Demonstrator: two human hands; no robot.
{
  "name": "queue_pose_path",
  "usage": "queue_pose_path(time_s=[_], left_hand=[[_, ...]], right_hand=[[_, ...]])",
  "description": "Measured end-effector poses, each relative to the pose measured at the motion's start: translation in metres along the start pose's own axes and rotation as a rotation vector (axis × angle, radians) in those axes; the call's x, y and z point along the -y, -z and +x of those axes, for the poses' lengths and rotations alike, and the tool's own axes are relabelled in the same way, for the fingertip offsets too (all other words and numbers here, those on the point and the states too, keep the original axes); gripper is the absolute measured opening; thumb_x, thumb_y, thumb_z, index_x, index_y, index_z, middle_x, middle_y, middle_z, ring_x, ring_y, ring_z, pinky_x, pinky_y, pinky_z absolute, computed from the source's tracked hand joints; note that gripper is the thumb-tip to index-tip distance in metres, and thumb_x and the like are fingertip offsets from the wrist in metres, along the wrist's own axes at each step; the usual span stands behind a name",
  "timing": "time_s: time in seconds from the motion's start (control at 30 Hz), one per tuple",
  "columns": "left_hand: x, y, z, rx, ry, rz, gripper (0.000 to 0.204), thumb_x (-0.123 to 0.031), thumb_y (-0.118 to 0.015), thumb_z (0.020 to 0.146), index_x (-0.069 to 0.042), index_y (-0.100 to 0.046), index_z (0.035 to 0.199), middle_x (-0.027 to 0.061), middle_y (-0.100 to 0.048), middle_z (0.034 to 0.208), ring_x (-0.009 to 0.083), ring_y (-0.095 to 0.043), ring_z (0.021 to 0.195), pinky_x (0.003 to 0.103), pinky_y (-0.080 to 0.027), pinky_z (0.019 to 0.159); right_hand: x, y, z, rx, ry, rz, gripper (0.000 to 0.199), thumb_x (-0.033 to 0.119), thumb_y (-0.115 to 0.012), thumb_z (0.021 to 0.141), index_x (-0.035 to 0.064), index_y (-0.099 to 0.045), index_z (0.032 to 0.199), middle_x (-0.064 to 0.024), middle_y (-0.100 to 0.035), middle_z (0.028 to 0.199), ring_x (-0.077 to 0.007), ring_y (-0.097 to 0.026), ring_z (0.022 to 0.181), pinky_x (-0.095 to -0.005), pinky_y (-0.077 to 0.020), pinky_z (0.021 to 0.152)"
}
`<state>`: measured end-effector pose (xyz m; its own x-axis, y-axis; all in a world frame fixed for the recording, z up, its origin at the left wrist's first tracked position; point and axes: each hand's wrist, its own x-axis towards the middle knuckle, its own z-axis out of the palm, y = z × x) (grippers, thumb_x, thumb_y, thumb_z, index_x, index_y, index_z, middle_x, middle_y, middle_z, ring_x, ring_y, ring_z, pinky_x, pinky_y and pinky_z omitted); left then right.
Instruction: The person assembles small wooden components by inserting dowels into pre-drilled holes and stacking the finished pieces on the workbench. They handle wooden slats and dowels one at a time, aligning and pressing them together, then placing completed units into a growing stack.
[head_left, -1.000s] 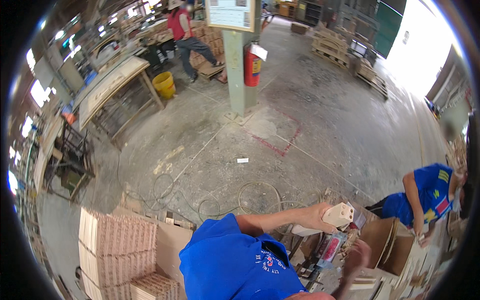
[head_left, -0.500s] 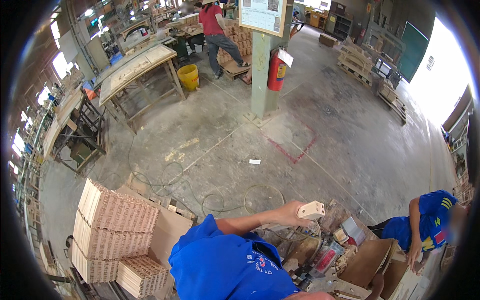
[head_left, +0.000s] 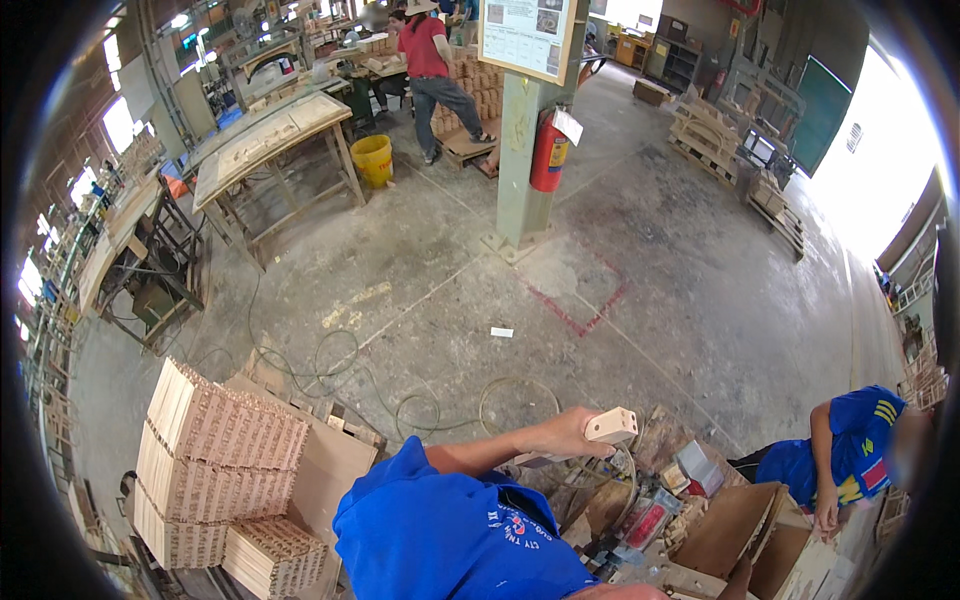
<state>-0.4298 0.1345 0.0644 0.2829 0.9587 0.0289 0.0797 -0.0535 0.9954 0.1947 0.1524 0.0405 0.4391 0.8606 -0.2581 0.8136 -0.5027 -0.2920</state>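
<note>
"So, what is the left hand (head_left: 565, 432) doing?"

"Gripping a pale, squared wooden block (head_left: 612, 426) with small round holes, its fingers closed around it, out in front of the blue-shirted body."

"And the right hand (head_left: 739, 580)?"

"Low beside the brown open-topped box (head_left: 705, 528); its fingers are hidden, so I can't tell whether it's holding anything."

"What's near the block?"

"A see-through case with red inside (head_left: 648, 522), then small wooden pieces (head_left: 684, 522) next to the box. Stacked pale wooden bundles (head_left: 225, 440) stand well apart, leftward."
</note>
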Motion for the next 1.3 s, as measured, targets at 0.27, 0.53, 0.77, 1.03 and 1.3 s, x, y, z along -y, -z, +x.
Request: queue_pose_path(time_s=[0.27,0.53,0.77,1.03,1.3], left_hand=[[-0.006,0.016,0.0,-0.026,0.003,-0.066,0.052,-0.027,-0.084,0.093,-0.002,-0.065,0.135,0.0073,-0.078,0.117,0.0128,-0.068,0.105,0.034,-0.055,0.095],[-0.008,0.003,0.028,0.091,-0.02,0.023,0.053,-0.026,-0.083,0.093,-0.002,-0.065,0.136,0.0073,-0.077,0.117,0.0137,-0.068,0.105,0.034,-0.056,0.094],[-0.006,-0.001,0.033,0.122,-0.032,0.022,0.056,-0.03,-0.085,0.091,-0.003,-0.066,0.137,0.0105,-0.078,0.119,0.0167,-0.071,0.107,0.035,-0.056,0.096],[-0.006,0.007,0.026,0.063,0.019,0.118,0.056,-0.031,-0.084,0.092,-0.004,-0.066,0.138,0.0106,-0.078,0.12,0.0169,-0.071,0.108,0.036,-0.056,0.096],[0.001,0.024,0.014,-0.007,-0.033,0.01,0.058,-0.034,-0.084,0.092,-0.005,-0.065,0.139,0.0084,-0.077,0.116,0.0144,-0.069,0.103,0.035,-0.055,0.094]], right_hand=[[0.011,-0.004,0.018,0.032,0.015,0.058,0.053,0.045,-0.046,0.108,0.0011,-0.062,0.135,-0.0155,-0.073,0.092,-0.0271,-0.068,0.076,-0.04,-0.054,0.066],[-0.044,0.014,-0.002,0.081,-0.017,0.491,0.064,0.056,-0.045,0.11,0.0005,-0.06,0.138,-0.0164,-0.073,0.089,-0.0273,-0.067,0.073,-0.0398,-0.0537,0.065],[-0.059,0.033,-0.025,0.393,0.119,1.319,0.039,0.02,-0.047,0.104,0.0036,-0.062,0.136,-0.0115,-0.074,0.109,-0.0251,-0.071,0.085,-0.0322,-0.0551,0.066],[-0.017,0.016,-0.018,-0.079,-0.262,2.071,0.031,0.002,-0.049,0.105,0.0029,-0.06,0.134,-0.0092,-0.072,0.116,-0.0174,-0.071,0.095,-0.0246,-0.0609,0.071],[-0.008,0.046,0.007,0.013,0.182,1.932,0.033,0.019,-0.056,0.113,0.002,-0.058,0.141,-0.0103,-0.072,0.119,-0.0136,-0.068,0.092,-0.0258,-0.0615,0.07]])
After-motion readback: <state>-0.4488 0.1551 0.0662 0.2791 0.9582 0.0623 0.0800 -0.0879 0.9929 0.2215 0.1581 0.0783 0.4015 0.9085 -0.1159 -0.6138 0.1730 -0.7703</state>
